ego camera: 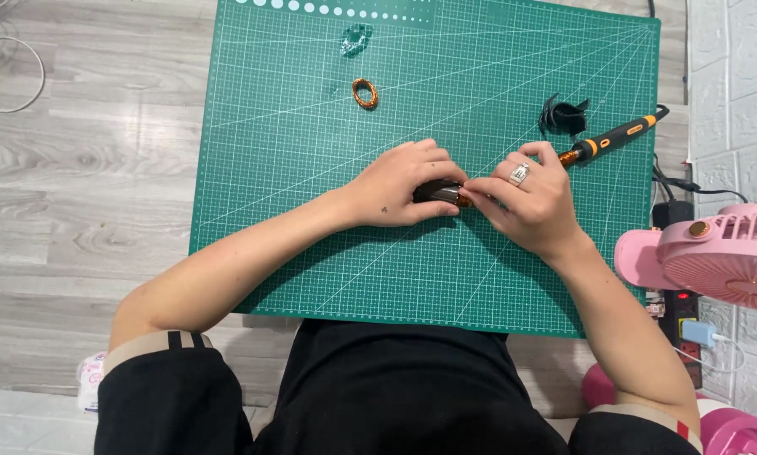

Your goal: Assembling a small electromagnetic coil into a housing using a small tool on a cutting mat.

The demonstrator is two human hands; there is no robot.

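My left hand is closed around a small dark part at mat centre; my right hand pinches its copper-wound end. I judge winding work underway; a copper coil lies at eleven o'clock, a soldering iron at two.

Seen from a single camera worn on the person's head, the view looks almost straight down over the chest and forearms onto a green gridded cutting mat lying on a grey wood-grain tabletop. The camera sits close, at seated head height. The mat's far edge runs along the frame's top; a pink plastic desk fan crowds the right margin.
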